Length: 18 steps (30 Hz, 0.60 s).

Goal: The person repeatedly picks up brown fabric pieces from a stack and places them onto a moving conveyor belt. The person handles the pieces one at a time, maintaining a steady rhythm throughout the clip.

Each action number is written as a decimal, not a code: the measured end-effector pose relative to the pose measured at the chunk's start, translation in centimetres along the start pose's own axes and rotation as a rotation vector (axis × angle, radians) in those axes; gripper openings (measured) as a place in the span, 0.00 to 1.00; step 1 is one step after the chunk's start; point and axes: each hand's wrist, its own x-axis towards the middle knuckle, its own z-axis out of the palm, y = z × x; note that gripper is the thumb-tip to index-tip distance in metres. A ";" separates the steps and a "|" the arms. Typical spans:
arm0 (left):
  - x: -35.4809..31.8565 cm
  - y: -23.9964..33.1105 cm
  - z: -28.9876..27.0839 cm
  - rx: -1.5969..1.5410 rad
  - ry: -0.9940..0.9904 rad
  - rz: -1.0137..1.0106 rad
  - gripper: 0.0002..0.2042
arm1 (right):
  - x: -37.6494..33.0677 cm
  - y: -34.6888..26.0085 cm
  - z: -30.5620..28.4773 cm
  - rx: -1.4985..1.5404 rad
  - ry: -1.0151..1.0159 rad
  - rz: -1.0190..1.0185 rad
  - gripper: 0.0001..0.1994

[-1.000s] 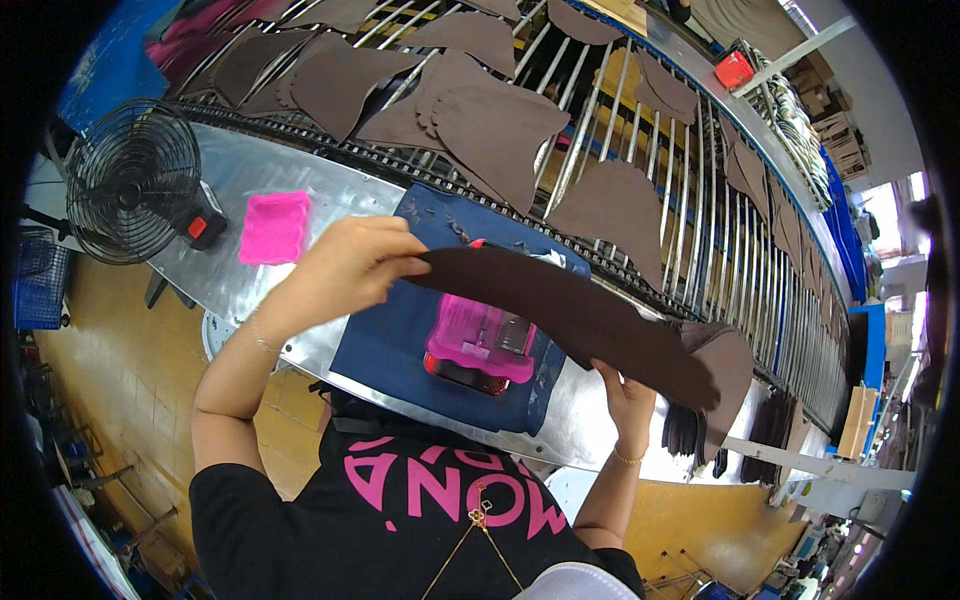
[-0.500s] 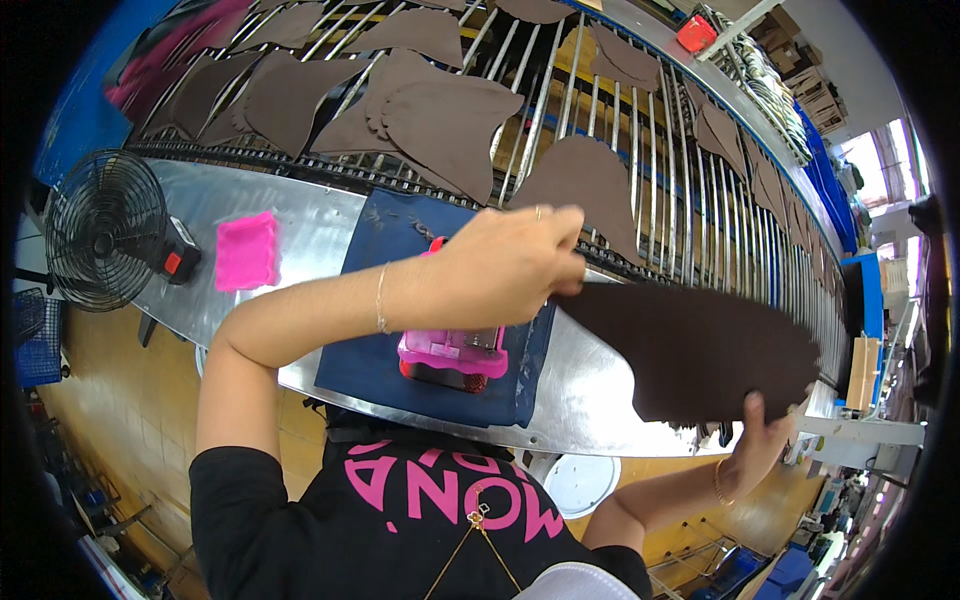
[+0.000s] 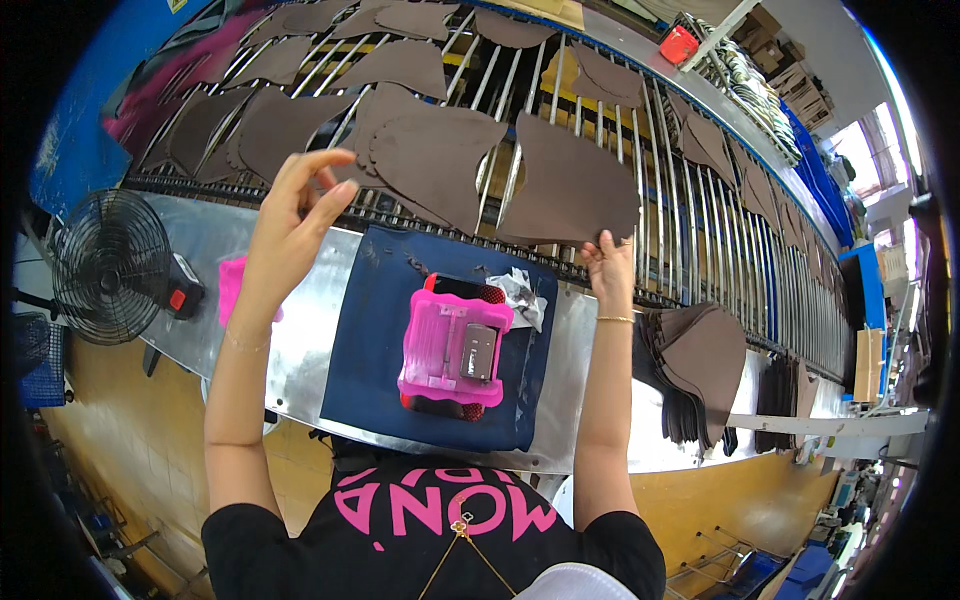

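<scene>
My right hand [image 3: 610,268] pinches the lower right corner of a flat brown cut panel [image 3: 570,185], which lies over the metal rods of the conveyor rack [image 3: 645,215]. My left hand [image 3: 300,215] is raised to the left of it with thumb and fingers apart, holding nothing. Beneath that hand, other brown panels [image 3: 430,150] with scalloped edges overlap on the rack. Between my forearms, a pink tray-like holder [image 3: 435,345] carrying a small grey device [image 3: 481,352] rests on a dark blue mat [image 3: 365,370]. A crumpled white tissue [image 3: 522,297] is beside the holder.
A black fan [image 3: 110,250] stands at the left, near a pink piece [image 3: 232,290] partly behind my left forearm. Stacked brown panels [image 3: 700,365] lie on the metal table [image 3: 310,350] at the right. A chain [image 3: 440,225] runs along the rack's near edge.
The brown panel has moved from above the table, between both hands, up and left onto the rack. My left hand has let go and moved left; my right hand has moved up with the panel.
</scene>
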 end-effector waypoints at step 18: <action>-0.3 -3.5 1.7 -0.201 -0.135 -0.151 0.18 | -18.4 -14.0 -23.7 -1.772 1.275 -0.021 0.24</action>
